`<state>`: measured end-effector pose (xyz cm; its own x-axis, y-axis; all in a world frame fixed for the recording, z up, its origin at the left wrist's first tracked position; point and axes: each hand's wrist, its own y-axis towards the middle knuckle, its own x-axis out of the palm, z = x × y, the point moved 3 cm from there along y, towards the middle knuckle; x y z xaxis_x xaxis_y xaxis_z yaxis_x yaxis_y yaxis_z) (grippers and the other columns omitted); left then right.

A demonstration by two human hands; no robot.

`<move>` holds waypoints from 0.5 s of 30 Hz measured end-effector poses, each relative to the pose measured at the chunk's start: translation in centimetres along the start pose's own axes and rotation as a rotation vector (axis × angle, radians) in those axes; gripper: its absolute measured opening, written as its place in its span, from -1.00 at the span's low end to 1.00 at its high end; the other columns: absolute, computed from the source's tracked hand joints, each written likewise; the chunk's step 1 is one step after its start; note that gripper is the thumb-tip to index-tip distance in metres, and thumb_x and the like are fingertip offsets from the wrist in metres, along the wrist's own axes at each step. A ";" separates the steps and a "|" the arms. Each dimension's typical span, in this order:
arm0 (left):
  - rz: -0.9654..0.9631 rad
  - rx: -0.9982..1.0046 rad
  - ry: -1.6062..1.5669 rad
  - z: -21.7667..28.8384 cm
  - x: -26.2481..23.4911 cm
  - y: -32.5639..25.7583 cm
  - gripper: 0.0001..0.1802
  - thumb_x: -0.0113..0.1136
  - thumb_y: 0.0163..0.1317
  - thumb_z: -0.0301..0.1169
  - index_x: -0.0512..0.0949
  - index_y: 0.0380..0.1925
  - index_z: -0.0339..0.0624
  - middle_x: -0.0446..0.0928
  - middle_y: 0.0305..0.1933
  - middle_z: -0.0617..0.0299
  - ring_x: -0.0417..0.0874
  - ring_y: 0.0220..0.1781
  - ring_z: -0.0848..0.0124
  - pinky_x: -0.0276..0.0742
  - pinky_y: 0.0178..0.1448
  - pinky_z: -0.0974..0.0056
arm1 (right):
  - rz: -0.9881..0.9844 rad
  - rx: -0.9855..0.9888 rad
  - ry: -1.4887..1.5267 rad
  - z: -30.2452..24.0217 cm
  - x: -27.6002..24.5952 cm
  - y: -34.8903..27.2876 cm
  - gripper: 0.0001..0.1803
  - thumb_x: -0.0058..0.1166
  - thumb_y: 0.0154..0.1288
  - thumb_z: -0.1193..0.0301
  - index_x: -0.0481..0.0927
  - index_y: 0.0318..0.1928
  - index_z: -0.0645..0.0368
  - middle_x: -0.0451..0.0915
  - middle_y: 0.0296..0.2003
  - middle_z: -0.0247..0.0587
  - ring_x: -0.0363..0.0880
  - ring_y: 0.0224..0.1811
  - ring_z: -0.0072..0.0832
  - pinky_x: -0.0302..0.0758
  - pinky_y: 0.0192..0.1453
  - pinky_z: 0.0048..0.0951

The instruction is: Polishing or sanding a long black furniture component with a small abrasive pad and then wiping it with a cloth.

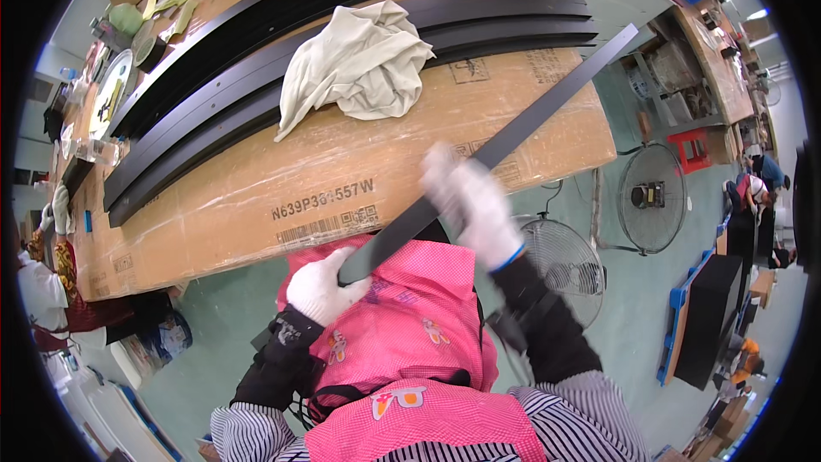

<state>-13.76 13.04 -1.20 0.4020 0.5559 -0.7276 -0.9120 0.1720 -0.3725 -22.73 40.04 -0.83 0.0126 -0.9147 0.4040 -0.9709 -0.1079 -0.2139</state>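
Long flat black strip [523,125] in hand

The strip slants from near left to far right over brown cardboard [214,205]. The white-gloved left hand [325,289] has its fingers closed around the near end. The white-gloved right hand [475,205] blurs at the middle; its grip cannot be told. Farther off lies a crumpled off-white cloth [363,60].

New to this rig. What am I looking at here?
No robot: these are a person's own gloved hands. It's one picture, from the left of two fisheye cameras on the head, looking down, so straight edges bend. The left hand holds the near end of a long dark strip. The right hand is farther along it, too blurred to tell its grip. On the cardboard surface lie more dark strips, with a crumpled pale cloth over some.
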 end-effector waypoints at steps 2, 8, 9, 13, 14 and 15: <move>-0.031 -0.023 0.075 0.7 0.7 0.7 -0.37 0.47 0.14 0.06 0.67 0.13 -0.04 0.77 -0.24 -0.03 0.82 -0.18 -0.03 0.73 -0.08 -0.04 | -0.318 0.144 -0.057 3.0 6.8 -4.4 -0.67 0.01 0.67 0.28 0.66 0.12 0.28 0.72 0.07 -0.24 0.66 0.02 -0.39 0.57 0.17 -0.32; 0.067 0.018 0.076 -0.6 -0.2 -1.8 -0.17 0.53 0.07 0.01 0.53 0.32 -0.08 0.76 -0.08 -0.06 0.80 -0.08 -0.06 0.72 -0.02 -0.02 | 0.109 -0.657 -0.944 -3.8 -2.3 1.8 -0.89 0.07 0.59 0.48 0.63 -0.07 0.26 0.75 -0.13 -0.17 0.73 0.01 -0.29 0.64 0.11 -0.27; 0.010 -0.029 0.130 -1.6 -0.5 -2.9 -0.10 0.51 0.11 0.07 0.46 0.41 -0.05 0.75 0.06 -0.03 0.81 -0.04 0.02 0.74 0.01 0.01 | 0.273 -0.618 -1.221 -5.7 -6.0 3.4 -0.89 0.06 0.60 0.52 0.61 -0.07 0.32 0.74 -0.01 -0.03 0.74 0.11 -0.26 0.64 0.22 -0.31; 0.044 -0.078 0.167 -4.6 -1.9 -7.4 -0.15 0.52 0.11 0.04 0.49 0.37 -0.04 0.75 0.04 0.00 0.82 -0.03 0.04 0.74 0.00 0.03 | 0.232 -0.791 -1.204 -3.3 -7.6 3.8 -0.68 0.07 0.66 0.35 0.59 0.18 0.37 0.72 0.08 0.02 0.72 0.18 -0.28 0.61 0.27 -0.35; 0.041 -0.135 0.191 -5.3 -1.8 -8.1 -0.20 0.51 0.12 0.02 0.52 0.33 -0.04 0.76 0.00 0.02 0.82 -0.05 0.05 0.74 -0.01 0.04 | 0.010 -0.402 -0.475 -0.2 -5.6 2.2 -0.66 0.06 0.66 0.34 0.60 0.21 0.33 0.72 0.10 -0.04 0.70 0.22 -0.29 0.60 0.29 -0.31; 0.074 -0.107 0.175 -5.6 -1.7 -8.3 -0.20 0.51 0.12 0.02 0.52 0.33 -0.04 0.76 0.00 0.02 0.82 -0.05 0.05 0.74 -0.01 0.04 | 0.056 -0.024 0.426 3.0 -3.0 0.0 -0.64 0.04 0.66 0.32 0.61 0.24 0.30 0.72 0.13 -0.10 0.67 0.25 -0.30 0.60 0.32 -0.28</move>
<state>-6.36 6.16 -0.10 0.3511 0.4121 -0.8408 -0.9293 0.0435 -0.3667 -22.10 41.57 -4.70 -0.1350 -0.6756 0.7248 -0.9727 -0.0491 -0.2269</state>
